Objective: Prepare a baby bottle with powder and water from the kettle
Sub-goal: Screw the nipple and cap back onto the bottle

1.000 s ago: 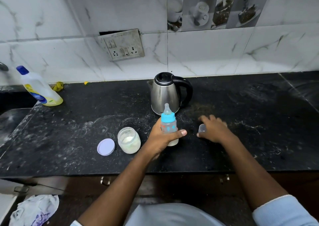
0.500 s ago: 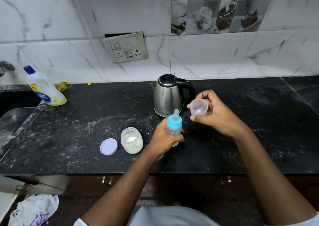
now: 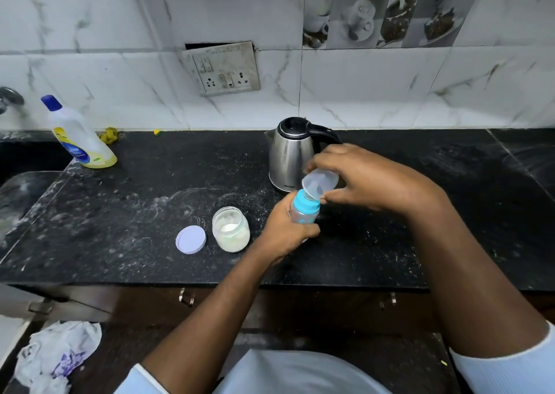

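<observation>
Cool, soft, rather dim light lay evenly. Just behind the fingers (image 3: 330, 154) of the right hand (image 3: 369, 180) the kettle (image 3: 286, 159) carried a dull sheen; the clear cap (image 3: 319, 183) between them was slightly blurred. Far from them, wall (image 3: 360, 93) and counter (image 3: 150, 207) lines bowed.

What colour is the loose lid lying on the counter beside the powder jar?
Pale lilac, plain; the lid shows best in the head view.

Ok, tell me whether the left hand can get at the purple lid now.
Probably, but not freely: the purple lid lies uncovered on the counter, yet the left hand grips the baby bottle and the open powder jar stands between them.
</observation>
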A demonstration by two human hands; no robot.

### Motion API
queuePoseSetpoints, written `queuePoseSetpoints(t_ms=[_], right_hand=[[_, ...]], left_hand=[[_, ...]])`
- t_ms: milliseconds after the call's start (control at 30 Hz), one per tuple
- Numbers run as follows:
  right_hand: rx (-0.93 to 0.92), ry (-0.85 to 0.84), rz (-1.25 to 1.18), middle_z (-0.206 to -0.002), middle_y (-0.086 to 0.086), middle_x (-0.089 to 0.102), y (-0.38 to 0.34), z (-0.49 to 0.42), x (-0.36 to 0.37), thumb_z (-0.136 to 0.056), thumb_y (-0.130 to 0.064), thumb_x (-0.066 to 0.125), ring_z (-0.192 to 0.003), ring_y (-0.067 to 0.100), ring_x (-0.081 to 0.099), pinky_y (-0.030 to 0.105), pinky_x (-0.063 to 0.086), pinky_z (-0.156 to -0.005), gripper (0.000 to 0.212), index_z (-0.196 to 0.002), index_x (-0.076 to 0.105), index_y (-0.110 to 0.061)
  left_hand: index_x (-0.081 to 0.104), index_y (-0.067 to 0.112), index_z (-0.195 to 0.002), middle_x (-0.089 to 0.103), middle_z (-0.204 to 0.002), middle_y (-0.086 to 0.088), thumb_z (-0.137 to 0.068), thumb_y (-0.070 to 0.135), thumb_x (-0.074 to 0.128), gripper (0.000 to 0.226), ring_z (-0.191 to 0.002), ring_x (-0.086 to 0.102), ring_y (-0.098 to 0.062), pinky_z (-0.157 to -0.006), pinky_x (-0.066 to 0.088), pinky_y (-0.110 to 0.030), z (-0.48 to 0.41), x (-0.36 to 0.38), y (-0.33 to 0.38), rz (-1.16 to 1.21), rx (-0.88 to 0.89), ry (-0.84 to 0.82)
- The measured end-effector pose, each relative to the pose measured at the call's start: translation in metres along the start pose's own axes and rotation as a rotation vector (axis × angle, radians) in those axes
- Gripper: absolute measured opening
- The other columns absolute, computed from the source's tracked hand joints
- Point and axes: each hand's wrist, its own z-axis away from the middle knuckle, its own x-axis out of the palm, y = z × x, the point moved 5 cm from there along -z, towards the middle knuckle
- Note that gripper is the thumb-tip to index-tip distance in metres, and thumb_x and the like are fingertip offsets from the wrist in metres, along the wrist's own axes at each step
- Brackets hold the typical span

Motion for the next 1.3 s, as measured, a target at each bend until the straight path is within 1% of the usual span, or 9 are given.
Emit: queuePoseSetpoints(t_ms=[133, 233, 467, 567, 700, 800, 867, 1167, 1300], right_hand=[[0.004, -0.115, 0.053, -0.126, -0.007, 0.055, -0.003, -0.007, 0.009, -0.091, -0.026, 0.075, -0.113, 0.014, 0.042, 0.033, 0.042, -0.102, 0.058, -0.145, 0.058, -0.037], [-0.018, -0.165, 0.049, -0.128, -0.004, 0.056, -0.008, -0.010, 0.016, -0.091, -0.023, 0.074, -0.113, 0.011, 0.039, 0.025, 0.035, -0.099, 0.059, -0.146, 0.057, -0.037], [-0.030, -0.207, -0.014, -0.127, -0.003, 0.062, -0.015, -0.014, 0.017, -0.086, -0.017, 0.077, -0.119, 0.016, 0.057, 0.036, 0.045, -0.104, 0.059, -0.142, 0.063, -0.031], [-0.032, -0.198, -0.018, -0.132, -0.005, 0.067, -0.014, -0.015, 0.016, -0.084, -0.015, 0.078, -0.120, 0.011, 0.059, 0.025, 0.044, -0.102, 0.058, -0.139, 0.065, -0.028], [0.005, -0.192, -0.066, -0.128, -0.008, 0.071, -0.012, -0.015, 0.017, -0.082, -0.014, 0.079, -0.098, -0.007, 0.065, 0.010, 0.047, -0.082, 0.057, -0.136, 0.068, -0.027], [0.046, -0.231, -0.082, -0.126, -0.010, 0.073, -0.011, -0.012, 0.023, -0.081, -0.018, 0.080, -0.111, 0.008, 0.067, 0.033, 0.053, -0.097, 0.055, -0.134, 0.068, -0.030], [0.077, -0.254, -0.080, -0.123, -0.009, 0.073, -0.008, -0.010, 0.027, -0.081, -0.020, 0.080, -0.109, 0.012, 0.068, 0.039, 0.055, -0.097, 0.053, -0.132, 0.068, -0.031], [0.118, -0.266, -0.060, -0.108, -0.009, 0.071, 0.000, -0.012, 0.039, -0.083, -0.027, 0.082, -0.091, 0.014, 0.068, 0.041, 0.058, -0.082, 0.040, -0.121, 0.069, -0.032], [0.188, -0.237, -0.104, -0.081, -0.001, 0.074, 0.004, -0.015, 0.039, -0.086, -0.041, 0.077, -0.051, 0.012, 0.071, 0.037, 0.061, -0.055, 0.024, -0.099, 0.066, -0.023]], left_hand=[[0.065, 0.025, -0.099, 0.066, -0.073, 0.012, -0.060, -0.001, 0.075, 0.048, -0.066, 0.061, -0.007, -0.059, 0.052, -0.026, 0.003, 0.000, 0.006, 0.006, 0.002, -0.012], [0.065, 0.020, -0.104, 0.065, -0.072, 0.011, -0.061, -0.002, 0.074, 0.049, -0.064, 0.059, -0.007, -0.057, 0.050, -0.025, 0.007, 0.000, 0.011, 0.028, 0.004, -0.013], [0.064, 0.016, -0.107, 0.062, -0.074, 0.010, -0.059, 0.000, 0.074, 0.052, -0.066, 0.057, -0.007, -0.058, 0.047, -0.025, 0.014, -0.003, 0.013, 0.020, -0.010, -0.004], [0.065, 0.017, -0.105, 0.062, -0.075, 0.005, -0.059, -0.001, 0.074, 0.050, -0.065, 0.057, -0.009, -0.057, 0.047, -0.027, 0.015, -0.002, 0.016, 0.019, -0.019, -0.003], [0.066, 0.018, -0.101, 0.063, -0.075, 0.001, -0.061, -0.007, 0.073, 0.048, -0.063, 0.057, -0.009, -0.054, 0.049, -0.024, 0.018, 0.000, 0.014, 0.041, -0.036, 0.001], [0.067, 0.025, -0.092, 0.063, -0.071, 0.007, -0.064, -0.013, 0.073, 0.048, -0.060, 0.057, -0.005, -0.052, 0.048, -0.020, 0.021, 0.002, 0.008, 0.039, -0.049, -0.003], [0.066, 0.025, -0.092, 0.063, -0.071, 0.006, -0.065, -0.014, 0.073, 0.048, -0.059, 0.057, -0.005, -0.052, 0.048, -0.021, 0.022, 0.006, 0.003, 0.051, -0.076, -0.017], [0.065, 0.021, -0.088, 0.065, -0.071, 0.005, -0.066, -0.017, 0.073, 0.044, -0.060, 0.060, -0.005, -0.052, 0.049, -0.021, 0.022, 0.010, -0.003, 0.053, -0.102, 0.005], [0.066, 0.022, -0.085, 0.067, -0.068, 0.009, -0.065, -0.018, 0.072, 0.045, -0.060, 0.062, -0.003, -0.052, 0.050, -0.019, 0.017, 0.012, 0.002, 0.023, -0.072, 0.025]])
